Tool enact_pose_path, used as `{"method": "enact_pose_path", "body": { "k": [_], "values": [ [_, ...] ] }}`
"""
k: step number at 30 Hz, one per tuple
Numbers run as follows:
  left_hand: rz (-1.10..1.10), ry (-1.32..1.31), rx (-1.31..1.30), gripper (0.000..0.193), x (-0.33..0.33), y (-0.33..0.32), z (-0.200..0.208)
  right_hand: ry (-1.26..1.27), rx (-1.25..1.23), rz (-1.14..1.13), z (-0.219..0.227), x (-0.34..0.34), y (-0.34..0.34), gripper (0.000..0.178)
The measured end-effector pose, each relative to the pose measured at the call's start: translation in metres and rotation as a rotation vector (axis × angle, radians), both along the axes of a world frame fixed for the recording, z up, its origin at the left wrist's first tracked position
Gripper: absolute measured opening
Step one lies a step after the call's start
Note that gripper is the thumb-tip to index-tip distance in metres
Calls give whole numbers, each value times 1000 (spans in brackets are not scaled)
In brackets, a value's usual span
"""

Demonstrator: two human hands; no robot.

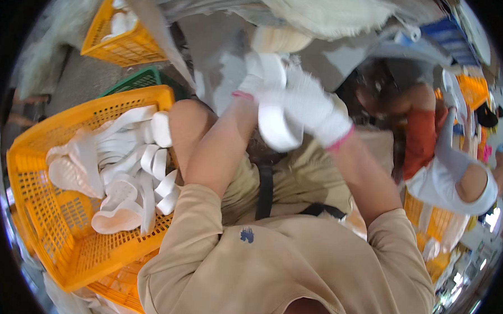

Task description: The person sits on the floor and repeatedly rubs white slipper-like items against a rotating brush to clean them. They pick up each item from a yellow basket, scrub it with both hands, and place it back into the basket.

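In front of me, both hands wear white knit gloves with pink cuffs and come together on a white foam slipper (279,130). My left hand (254,78) is closed round its far part, the fingers partly covered by the slipper. Across its middle lies my right hand (310,106), smeared by motion but wrapped against the piece. The slipper's rounded near end hangs below the gloves. Just beyond the hands is a pale, rounded wheel-like pad (282,39), close to the slipper; whether they touch I cannot tell.
At my left, a yellow perforated basket (42,204) holds several white slippers (121,190). Behind it are a green crate (134,79) and another yellow crate (127,49) with white pieces. A co-worker in an orange and white garment (423,142) sits at my right beside yellow crates.
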State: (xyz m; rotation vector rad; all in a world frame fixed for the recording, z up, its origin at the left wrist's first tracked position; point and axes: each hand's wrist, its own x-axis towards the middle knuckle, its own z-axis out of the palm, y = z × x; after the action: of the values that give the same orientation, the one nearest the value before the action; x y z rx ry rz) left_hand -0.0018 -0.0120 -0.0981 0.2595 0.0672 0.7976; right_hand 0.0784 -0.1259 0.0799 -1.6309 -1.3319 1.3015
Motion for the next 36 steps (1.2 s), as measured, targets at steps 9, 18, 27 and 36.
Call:
{"method": "enact_pose_path", "body": {
  "k": [9, 18, 27, 36],
  "values": [
    [-169, -141, -479, 89, 19, -66, 28, -864, 466, -39, -22, -12, -98, 46],
    [296, 458, 581, 39, 16, -6, -6, -1094, 487, 48, -4, 4, -11, 36],
    [173, 504, 229, 69, 16, -24, 18, -1074, 497, -122, -27, 0, 6, 42],
    [171, 361, -124, 46, -2, -25, 29, -1022, 423, -125, -18, -4, -6, 44]
  ]
}}
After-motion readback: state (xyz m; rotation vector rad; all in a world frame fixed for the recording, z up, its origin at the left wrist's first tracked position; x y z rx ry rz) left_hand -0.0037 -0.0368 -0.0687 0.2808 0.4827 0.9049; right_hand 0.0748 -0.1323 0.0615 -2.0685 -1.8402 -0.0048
